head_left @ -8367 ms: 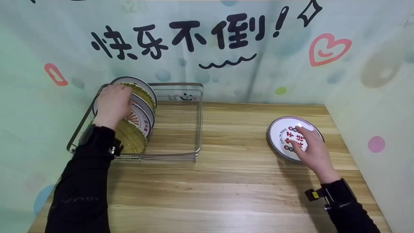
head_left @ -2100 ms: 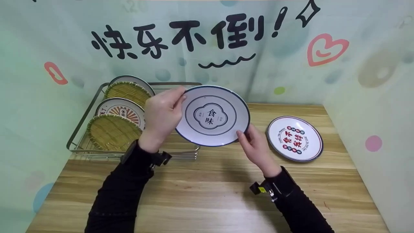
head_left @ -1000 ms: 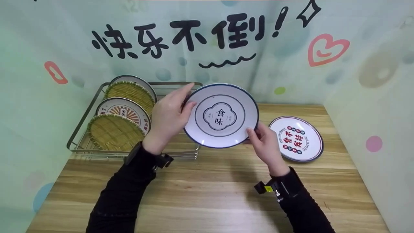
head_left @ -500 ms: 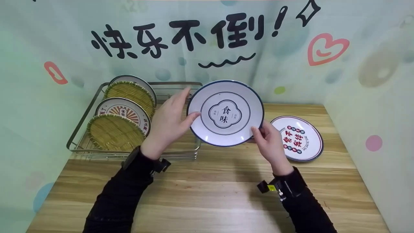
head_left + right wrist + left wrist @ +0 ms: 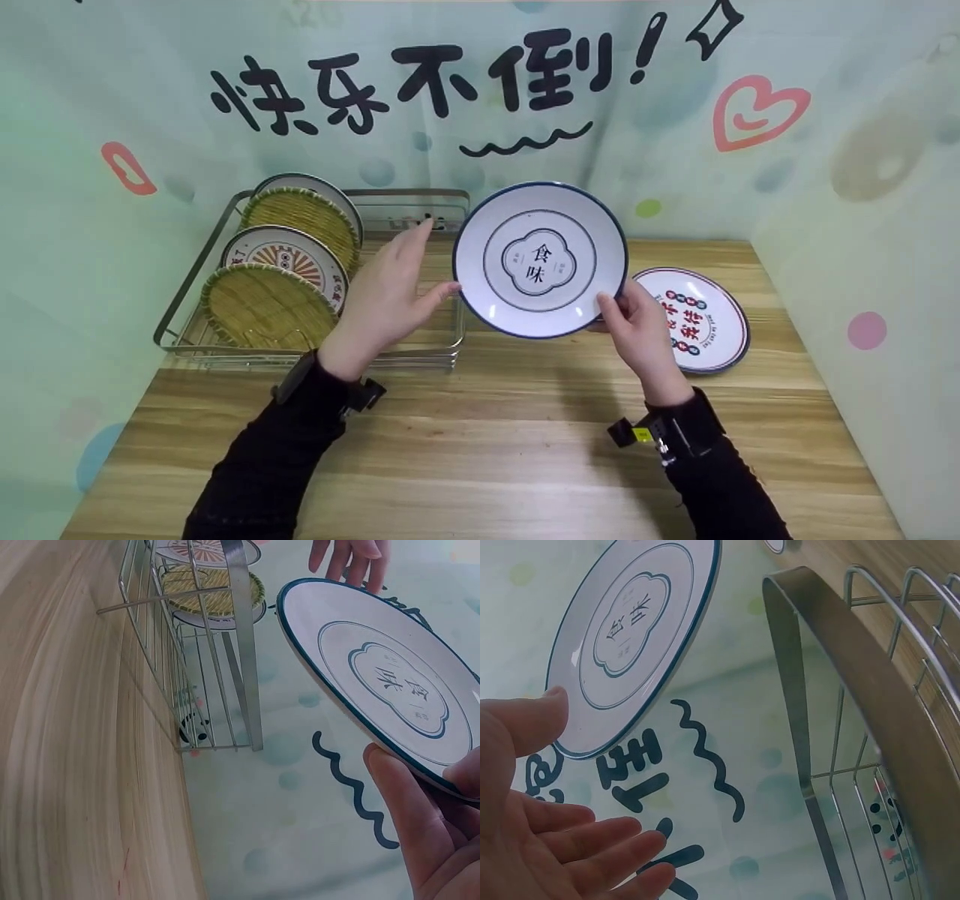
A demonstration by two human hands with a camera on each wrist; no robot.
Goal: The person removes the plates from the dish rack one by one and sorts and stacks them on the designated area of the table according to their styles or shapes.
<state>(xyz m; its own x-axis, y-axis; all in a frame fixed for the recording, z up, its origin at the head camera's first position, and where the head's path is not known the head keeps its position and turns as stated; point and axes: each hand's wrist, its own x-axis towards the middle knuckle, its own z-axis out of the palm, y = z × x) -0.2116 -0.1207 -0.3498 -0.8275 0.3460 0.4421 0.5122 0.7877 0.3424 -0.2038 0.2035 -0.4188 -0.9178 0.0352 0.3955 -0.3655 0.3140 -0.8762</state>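
A white plate with a blue rim and a flower-shaped emblem (image 5: 540, 262) is held up above the table, tilted toward the head camera. My right hand (image 5: 643, 337) pinches its lower right edge, thumb on the face and fingers behind. My left hand (image 5: 394, 300) is beside the plate's left edge with fingers spread. Its thumb tip is at the rim; whether it touches I cannot tell. Another white plate with red lettering (image 5: 709, 322) lies on the table, partly hidden by the right hand and the held plate.
At left stands a wire rack (image 5: 461, 300). Upright in its left part lean a front woven tray (image 5: 266, 307), a sunburst-patterned plate (image 5: 289, 251), a rear woven tray (image 5: 315, 214) and another plate (image 5: 307, 180). A printed cloth (image 5: 420, 45) hangs behind the wooden table (image 5: 480, 450).
The emblem plate has come out of the rack area and moved right and slightly up in my right hand. My left hand has released its grip on the rim and drawn slightly away.
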